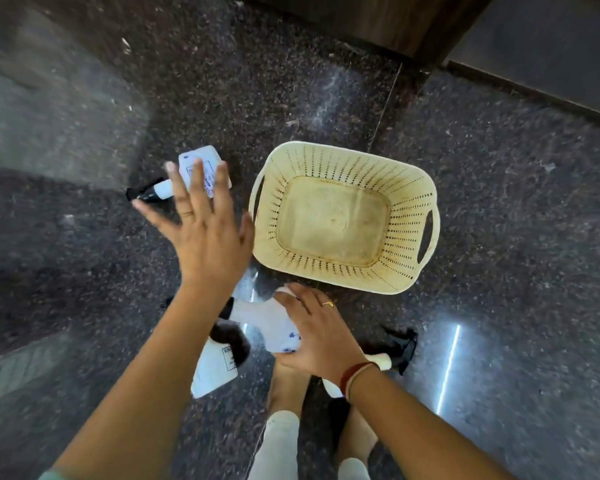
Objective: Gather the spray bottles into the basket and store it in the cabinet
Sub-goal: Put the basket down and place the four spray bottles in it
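A cream perforated basket [426, 188] with nothing in it stands on the dark granite floor. Several white spray bottles with black nozzles lie around it. One bottle [201, 161] lies left of the basket; my left hand [201, 223] hovers over it with fingers spread. A second bottle [264, 320] lies below the basket, and my right hand [319, 337] rests on it, fingers curled around its body. A third bottle [215, 368] lies partly under my left forearm. A fourth bottle [388, 358] shows its nozzle behind my right wrist.
A brown wooden cabinet base [378, 19] runs along the top of the view, with a dark panel [551, 39] to its right. My bare feet [288, 386] stand on the polished floor just below the bottles.
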Motion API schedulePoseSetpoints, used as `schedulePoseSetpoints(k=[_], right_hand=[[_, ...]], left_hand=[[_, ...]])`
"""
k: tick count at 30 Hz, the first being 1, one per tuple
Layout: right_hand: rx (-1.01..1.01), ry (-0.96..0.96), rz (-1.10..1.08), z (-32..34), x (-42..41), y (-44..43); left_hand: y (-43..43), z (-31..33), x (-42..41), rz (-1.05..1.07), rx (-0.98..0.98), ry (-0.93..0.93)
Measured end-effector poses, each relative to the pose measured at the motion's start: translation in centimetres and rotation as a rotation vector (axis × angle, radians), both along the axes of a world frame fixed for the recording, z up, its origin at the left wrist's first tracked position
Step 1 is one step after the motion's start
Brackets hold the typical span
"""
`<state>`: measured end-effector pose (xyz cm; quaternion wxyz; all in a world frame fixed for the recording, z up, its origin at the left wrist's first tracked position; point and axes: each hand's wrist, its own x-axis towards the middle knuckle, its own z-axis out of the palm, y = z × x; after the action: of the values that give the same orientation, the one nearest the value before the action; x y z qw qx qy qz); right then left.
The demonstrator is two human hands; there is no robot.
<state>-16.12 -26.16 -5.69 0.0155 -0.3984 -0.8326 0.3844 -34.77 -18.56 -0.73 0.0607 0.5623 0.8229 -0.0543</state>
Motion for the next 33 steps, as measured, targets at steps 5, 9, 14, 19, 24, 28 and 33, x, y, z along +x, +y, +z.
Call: schedulePoseSetpoints(k=[5,9,14,19,24,28,33], right_hand=[[0.003,0.259,-0.363,3.5,-4.5,2.5],[0.088,0.344,-0.588,4.3,-4.9,5.7],[0.086,0.306,-0.63,1.8,-0.9,7.2],[0.054,0.198,-0.681,0.9,2.6,6.5],[0.043,0.221,-0.965,2.3,5.8,1.9],[-0.038,0.178,-1.143,1.9,7.2,-2.2],[-0.142,0.056,-1.358,-0.3,7.7,-4.8]], left_hand=[[3.3,7.0,-1.4,0.251,0.208,0.069],[5.0,9.4,0.9,0.195,0.295,-0.274],[5.0,7.9,4.3,-0.032,0.255,-0.445],[4.0,5.1,7.0,-0.131,0.251,-0.501],[3.4,1.8,6.8,-0.087,0.054,-0.548],[2.5,-1.0,6.7,-0.119,-0.106,-0.536],[1.5,-2.8,6.7,-0.156,-0.078,-0.499]])
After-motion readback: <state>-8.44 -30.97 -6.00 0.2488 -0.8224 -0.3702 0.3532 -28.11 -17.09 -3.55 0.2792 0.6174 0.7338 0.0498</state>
